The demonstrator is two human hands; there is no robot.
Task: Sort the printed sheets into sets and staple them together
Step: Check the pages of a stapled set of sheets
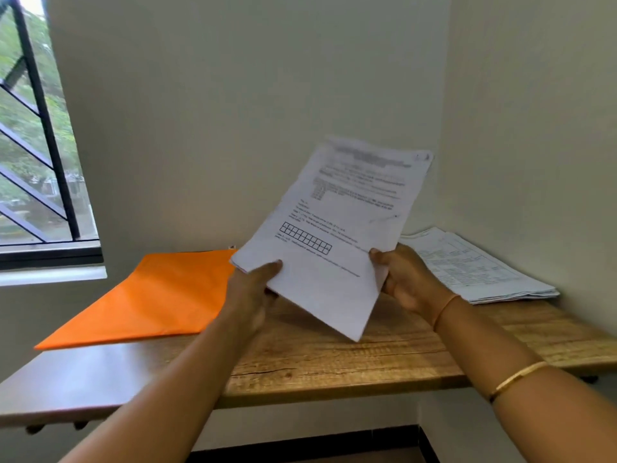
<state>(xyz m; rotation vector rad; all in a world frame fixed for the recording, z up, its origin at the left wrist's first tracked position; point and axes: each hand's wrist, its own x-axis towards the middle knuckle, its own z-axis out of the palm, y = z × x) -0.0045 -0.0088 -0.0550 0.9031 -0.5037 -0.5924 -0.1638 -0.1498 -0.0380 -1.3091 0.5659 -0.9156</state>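
**A:** What sits at the far left?

**B:** A window [36, 135] with dark diagonal bars, green foliage blurred behind it. Below and to its right, a wooden shelf-like table [334, 365] runs across a pale corner of wall.

**A:** And on the table?

**B:** On its left part lies a flat orange folder [150, 299], closed, one corner reaching the front edge. A tiny dark-and-red object peeks out behind its far right corner; too small to identify.

**A:** Where are the hands?

**B:** Both reach forward from the bottom of the view. The left hand [255, 292] grips the lower left edge of a set of printed sheets [337, 228], thumb on top, fingers curled closed underneath. The sheets are lifted clear of the table, tilted, top edge leaning away toward the wall. The front page carries lines of text and a row of small boxes; the print is too blurred to read.

**A:** The other hand?

**B:** The right hand [405, 279] pinches the right lower edge of the same sheets, fingers folded shut around the paper. A thin band circles that wrist and a gold bangle [517, 379] sits further up the forearm.

**A:** Anything further right?

**B:** A second stack of printed pages [477, 265], with tables on the top page, lies flat in the table's right corner against the wall, well apart from the folder.
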